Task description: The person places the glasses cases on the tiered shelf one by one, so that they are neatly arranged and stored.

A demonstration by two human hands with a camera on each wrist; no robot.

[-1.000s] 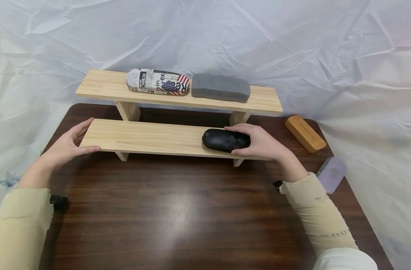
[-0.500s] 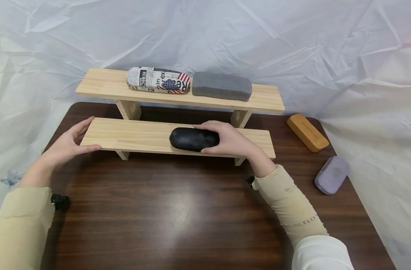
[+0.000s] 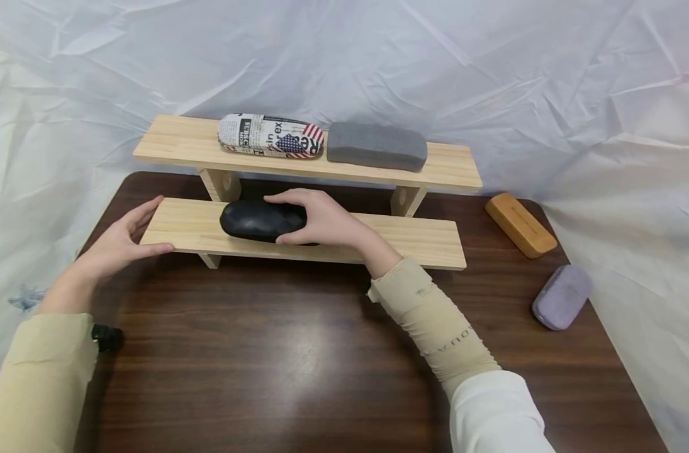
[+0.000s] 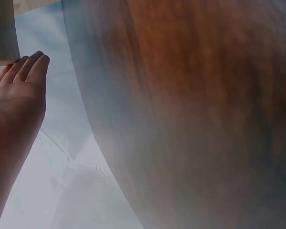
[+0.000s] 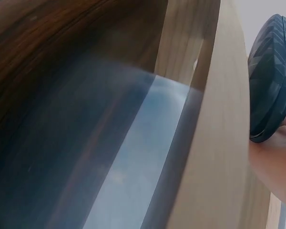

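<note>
My right hand [image 3: 333, 221] grips the right end of a black faceted glasses case [image 3: 255, 220], thumb at its near side and fingers at its far side. The case lies lengthwise over the left half of the lower wooden shelf [image 3: 403, 242]. Its faceted side [image 5: 269, 71] also shows in the right wrist view, beside the shelf's edge. My left hand [image 3: 113, 249] holds the left end of that lower shelf, thumb along the front corner and fingers at the back corner. In the left wrist view, the left hand's fingertips [image 4: 35, 62] meet the board's edge.
On the upper shelf [image 3: 177, 137] behind sit a newspaper-print glasses case [image 3: 265, 135] and a grey one [image 3: 377, 146]. An orange-brown case [image 3: 521, 225] and a lavender case [image 3: 562, 297] lie on the dark wood table [image 3: 253, 365] at right. White sheeting [image 3: 344, 56] hangs behind.
My right hand has moved the black glasses case leftward along the lower shelf, from its right part to its left half. The left hand stays at the shelf's left end.
</note>
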